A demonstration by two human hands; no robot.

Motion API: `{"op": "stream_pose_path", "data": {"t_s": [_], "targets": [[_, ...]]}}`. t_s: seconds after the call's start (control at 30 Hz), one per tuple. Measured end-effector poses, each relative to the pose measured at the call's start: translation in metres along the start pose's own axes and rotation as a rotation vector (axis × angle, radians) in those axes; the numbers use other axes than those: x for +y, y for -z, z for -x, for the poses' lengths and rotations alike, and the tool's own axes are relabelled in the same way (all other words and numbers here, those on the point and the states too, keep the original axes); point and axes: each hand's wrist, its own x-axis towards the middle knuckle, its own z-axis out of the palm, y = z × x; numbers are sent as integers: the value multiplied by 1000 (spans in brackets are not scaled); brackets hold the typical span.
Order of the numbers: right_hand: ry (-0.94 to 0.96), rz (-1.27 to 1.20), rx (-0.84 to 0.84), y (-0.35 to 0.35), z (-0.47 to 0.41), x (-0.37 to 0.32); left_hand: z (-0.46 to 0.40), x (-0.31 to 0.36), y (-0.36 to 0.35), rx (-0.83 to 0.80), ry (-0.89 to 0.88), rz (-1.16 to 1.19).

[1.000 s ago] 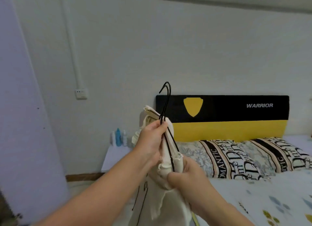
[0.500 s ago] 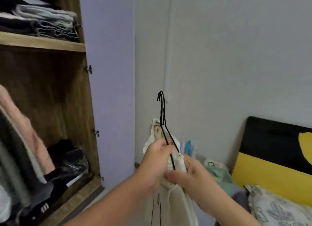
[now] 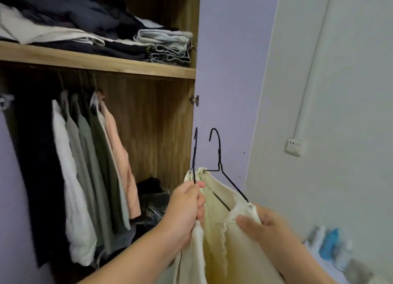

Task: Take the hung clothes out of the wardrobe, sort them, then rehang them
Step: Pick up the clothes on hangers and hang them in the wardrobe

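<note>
Since 0.5 s ago the view has turned left to face the wardrobe (image 3: 176,122), and the 2 black hangers (image 3: 219,156), which lay together, now stand apart with their hooks separated. The left hand (image 3: 185,207) grips the shank of the left hanger together with an edge of the cream garment (image 3: 217,230), fingers curled around both. The right hand (image 3: 259,222) pinches the garment's other shoulder, where the right hanger's arm goes into the cloth. The garment hangs between the hands, in front of the wardrobe's open right side and not inside it.

On the shelf (image 3: 106,62) lie folded clothes (image 3: 165,48): dark ones at left, a light grey stack at right. Below the shelf, hung clothes (image 3: 91,156) are crowded at the left: black, white, grey, green and a peach one at the right end. On the wardrobe floor is a dark heap (image 3: 153,198); what it is I cannot tell. At the lower right, blurred bottles (image 3: 329,243) stand near the wall.
</note>
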Motion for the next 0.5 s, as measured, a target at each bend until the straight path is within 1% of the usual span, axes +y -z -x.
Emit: {"op": "stream_pose_path", "data": {"t_s": [0.1, 0.17, 0.33, 0.5], "targets": [[-1, -2, 7, -25, -49, -6, -45, 17, 28, -8, 29, 76], [-13, -1, 4, -39, -84, -4, -71, 28, 45, -1, 15, 76], [9, 14, -26, -69, -158, -10, -132, 49, 79, 112, -68, -20], [61, -24, -113, -94, -233, -19, -205, 59, 113, 254, -165, -184]]}}
